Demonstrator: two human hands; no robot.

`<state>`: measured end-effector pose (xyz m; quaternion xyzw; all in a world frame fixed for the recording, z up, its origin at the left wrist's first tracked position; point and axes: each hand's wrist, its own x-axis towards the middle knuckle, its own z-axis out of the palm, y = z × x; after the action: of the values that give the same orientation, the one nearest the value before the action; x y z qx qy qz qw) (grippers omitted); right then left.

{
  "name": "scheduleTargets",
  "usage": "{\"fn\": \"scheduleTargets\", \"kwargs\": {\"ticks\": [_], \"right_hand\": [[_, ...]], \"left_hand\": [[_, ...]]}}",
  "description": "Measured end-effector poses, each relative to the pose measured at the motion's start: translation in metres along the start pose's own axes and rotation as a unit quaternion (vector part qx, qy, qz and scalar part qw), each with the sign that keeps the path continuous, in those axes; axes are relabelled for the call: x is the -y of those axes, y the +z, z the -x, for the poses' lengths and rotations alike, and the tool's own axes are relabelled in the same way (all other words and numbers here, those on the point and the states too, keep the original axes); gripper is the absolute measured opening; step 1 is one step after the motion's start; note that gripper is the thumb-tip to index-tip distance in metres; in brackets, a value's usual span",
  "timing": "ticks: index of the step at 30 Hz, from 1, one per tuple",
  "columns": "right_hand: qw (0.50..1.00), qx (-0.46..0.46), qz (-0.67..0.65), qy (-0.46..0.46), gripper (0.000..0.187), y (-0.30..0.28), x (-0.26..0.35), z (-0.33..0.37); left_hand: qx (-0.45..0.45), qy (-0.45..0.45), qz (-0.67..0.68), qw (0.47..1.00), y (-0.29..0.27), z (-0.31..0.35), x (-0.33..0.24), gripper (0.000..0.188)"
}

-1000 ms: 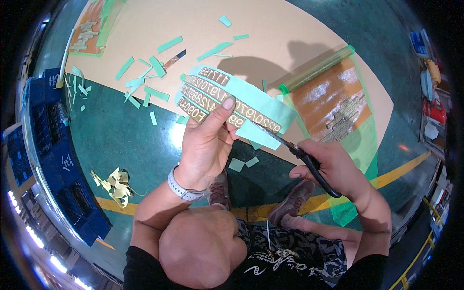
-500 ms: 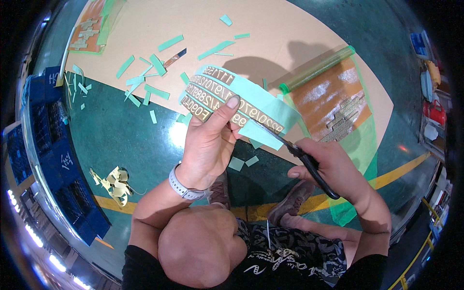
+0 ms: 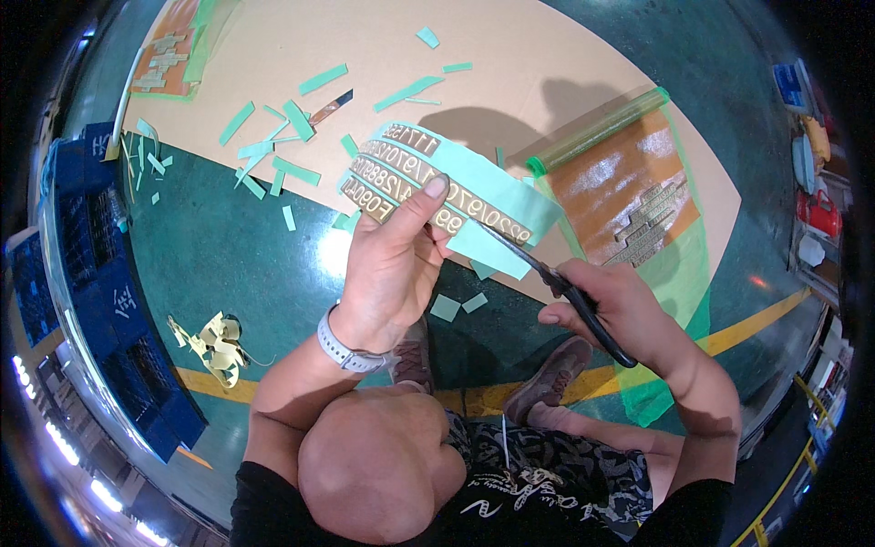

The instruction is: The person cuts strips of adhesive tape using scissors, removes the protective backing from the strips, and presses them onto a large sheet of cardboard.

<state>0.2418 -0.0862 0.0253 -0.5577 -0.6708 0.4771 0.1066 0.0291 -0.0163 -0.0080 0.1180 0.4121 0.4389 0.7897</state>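
My left hand [image 3: 396, 260] grips a pale green sheet [image 3: 483, 250], thumb pressed on top and the other fingers mostly hidden beneath. Rows of raised gold-brown characters [image 3: 387, 185] run along the sheet in strips and read mirrored. In my right hand [image 3: 638, 310] is a pair of black-handled scissors [image 3: 592, 317]. Its blades [image 3: 529, 255] lie at the sheet's lower right part, along the edge of one strip of characters. Whether the blades are fully closed is hard to make out.
Below the sheet lies a tan board [image 3: 510, 55] with scattered green offcuts [image 3: 323, 79]. An orange-brown panel [image 3: 602, 196] bordered with green film sits at its right. Yellowish scraps [image 3: 219, 351] are on the green floor, and blue crates [image 3: 137, 365] stand at the left.
The scissors and my right hand have shifted slightly up and left. The sheet's right end has moved a little to the left. My left hand keeps its hold.
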Motion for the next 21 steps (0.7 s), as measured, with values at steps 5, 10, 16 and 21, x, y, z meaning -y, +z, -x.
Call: {"fn": "scheduleTargets", "kwargs": {"ticks": [5,10,16,21], "right_hand": [[0.999,-0.021,0.027,-0.028,0.040,0.008,-0.008,-0.003],[0.996,0.014,0.045,-0.074,0.042,0.010,-0.020,-0.008],[0.925,-0.134,-0.342,-0.094,0.068,0.058,-0.038,-0.010],[0.754,-0.317,-0.576,-0.011,0.041,0.082,0.004,-0.063]], "left_hand": [[0.014,-0.001,-0.005,1.000,-0.006,-0.002,0.000,0.017],[0.011,0.001,0.015,1.000,-0.013,-0.008,0.000,0.018],[-0.005,0.017,0.057,0.998,-0.020,-0.016,0.003,0.017],[0.002,0.030,0.066,0.997,-0.019,-0.015,0.009,0.019]]}}
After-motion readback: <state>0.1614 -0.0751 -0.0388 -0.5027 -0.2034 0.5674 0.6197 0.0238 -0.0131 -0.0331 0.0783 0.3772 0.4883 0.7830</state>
